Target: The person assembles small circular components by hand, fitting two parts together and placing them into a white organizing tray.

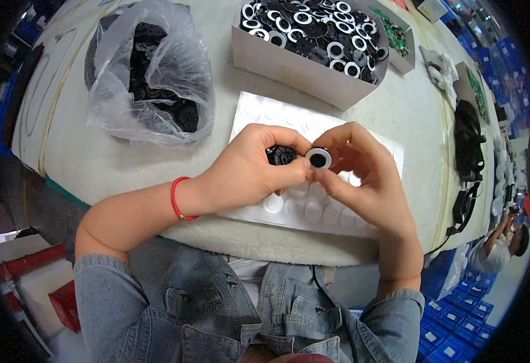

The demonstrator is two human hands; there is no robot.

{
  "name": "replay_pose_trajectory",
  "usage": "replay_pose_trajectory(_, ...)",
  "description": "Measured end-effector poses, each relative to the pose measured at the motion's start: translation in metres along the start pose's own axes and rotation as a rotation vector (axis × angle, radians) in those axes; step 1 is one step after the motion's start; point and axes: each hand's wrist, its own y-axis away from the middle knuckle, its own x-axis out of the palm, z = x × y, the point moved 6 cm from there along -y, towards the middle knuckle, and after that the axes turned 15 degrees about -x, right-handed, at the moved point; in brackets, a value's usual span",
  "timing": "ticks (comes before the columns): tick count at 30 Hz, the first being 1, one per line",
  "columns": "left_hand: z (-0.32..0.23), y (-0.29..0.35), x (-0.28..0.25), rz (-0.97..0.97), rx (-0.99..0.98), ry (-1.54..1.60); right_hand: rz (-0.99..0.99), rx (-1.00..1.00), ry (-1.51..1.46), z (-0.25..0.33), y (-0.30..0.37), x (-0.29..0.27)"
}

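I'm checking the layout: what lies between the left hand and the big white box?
The head view shows part of a white sheet between the left hand and the box.

The box looks like smooth matt cardboard from where I'm standing. In front of it, the ringed disc seems to be smooth plastic, and the white sheet is papery, slightly shiny. Left of the box: crinkly, glossy plastic bag. Underneath, fuzzy matt table cover.

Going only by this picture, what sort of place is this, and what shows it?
Probably a small-parts assembly workshop: a white box full of white-ringed black parts, a plastic bag of black pieces, and many blue crates.
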Motion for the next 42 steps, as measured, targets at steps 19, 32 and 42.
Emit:
replay_pose_trajectory(19,0.003,-0.003,0.002,0.277,-0.290,0.440,0.013,-0.093,0.257,0.008,-0.019,-0.044)
replay_pose_trajectory(32,-0.004,-0.005,-0.003,0.113,-0.193,0.176,0.636,-0.102,0.340,-0.008,0.014,0.009)
replay_pose_trajectory(42,0.000,-0.005,0.000,0.114,-0.210,0.090,0.782,-0.089,0.137,0.003,0.017,-0.012)
